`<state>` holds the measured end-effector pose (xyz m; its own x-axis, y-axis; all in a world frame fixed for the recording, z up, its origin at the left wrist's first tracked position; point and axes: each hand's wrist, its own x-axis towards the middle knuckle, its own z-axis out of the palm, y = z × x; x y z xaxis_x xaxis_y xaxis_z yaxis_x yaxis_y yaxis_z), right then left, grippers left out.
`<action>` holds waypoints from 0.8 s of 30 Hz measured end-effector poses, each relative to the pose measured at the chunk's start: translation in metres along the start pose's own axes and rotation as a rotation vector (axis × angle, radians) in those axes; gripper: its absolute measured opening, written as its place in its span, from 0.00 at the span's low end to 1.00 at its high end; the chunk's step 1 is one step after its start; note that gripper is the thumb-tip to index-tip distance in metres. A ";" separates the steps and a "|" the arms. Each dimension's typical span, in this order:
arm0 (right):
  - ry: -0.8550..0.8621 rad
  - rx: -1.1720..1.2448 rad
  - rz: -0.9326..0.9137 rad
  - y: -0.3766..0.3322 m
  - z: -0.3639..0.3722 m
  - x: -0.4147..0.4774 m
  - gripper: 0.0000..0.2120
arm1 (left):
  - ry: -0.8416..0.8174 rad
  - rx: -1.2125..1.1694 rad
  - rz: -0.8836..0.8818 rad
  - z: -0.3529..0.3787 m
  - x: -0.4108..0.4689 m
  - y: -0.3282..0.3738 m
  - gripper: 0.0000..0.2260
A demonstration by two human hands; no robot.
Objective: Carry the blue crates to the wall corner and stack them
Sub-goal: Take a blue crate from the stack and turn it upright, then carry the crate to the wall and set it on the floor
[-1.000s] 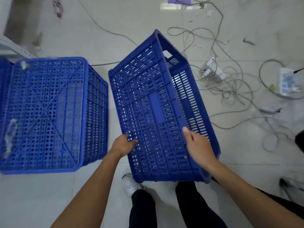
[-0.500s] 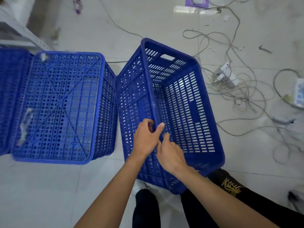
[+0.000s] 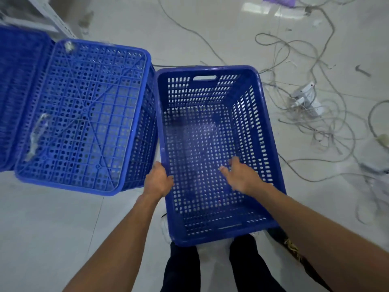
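Left fingers [image 3: 157, 167] gripping crate [image 3: 265, 114] rim, right fingers [image 3: 234, 161] spread inside

blue perforated crates [image 3: 210, 144], pale floor [image 3: 42, 228]

Left hand [image 3: 159, 180] grips crate [image 3: 207, 69] rim; right hand [image 3: 242, 175] open, spread.

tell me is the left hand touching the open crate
Touching. The head view shows the left hand curled over the left rim of the open crate, thumb inside.
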<state>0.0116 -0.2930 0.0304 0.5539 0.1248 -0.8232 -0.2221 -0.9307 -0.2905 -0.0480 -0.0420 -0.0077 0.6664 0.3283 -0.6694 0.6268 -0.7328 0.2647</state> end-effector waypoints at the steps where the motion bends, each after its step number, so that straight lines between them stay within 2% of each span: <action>1: 0.025 -0.034 0.010 0.006 -0.005 0.008 0.30 | 0.010 -0.014 -0.036 0.004 0.004 -0.007 0.12; 4: 0.107 -0.106 0.047 0.027 -0.021 0.036 0.29 | 0.018 -0.005 -0.109 0.015 0.018 -0.022 0.13; 8: 0.227 -0.111 0.144 0.059 -0.039 0.062 0.34 | -0.022 0.019 -0.146 0.017 0.029 -0.038 0.11; 10: 0.284 -0.114 0.178 0.077 -0.047 0.070 0.32 | -0.047 -0.003 -0.155 0.019 0.034 -0.045 0.10; 14: 0.285 -0.058 0.219 0.103 -0.054 0.083 0.23 | -0.030 -0.023 -0.151 0.024 0.042 -0.052 0.08; 18: 0.305 -0.065 0.212 0.106 -0.057 0.087 0.25 | 0.052 -0.105 -0.176 0.023 0.049 -0.043 0.10; 21: 0.304 0.089 0.220 0.103 -0.064 0.092 0.25 | 0.093 -0.194 -0.208 0.019 0.056 -0.032 0.14; 24: 0.266 0.367 0.225 0.099 -0.073 0.097 0.26 | 0.095 -0.232 -0.246 0.015 0.065 -0.027 0.10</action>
<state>0.1018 -0.3978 -0.0426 0.6341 -0.2014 -0.7465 -0.6006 -0.7363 -0.3116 -0.0271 -0.0100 -0.0687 0.5115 0.5404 -0.6681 0.8412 -0.4734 0.2613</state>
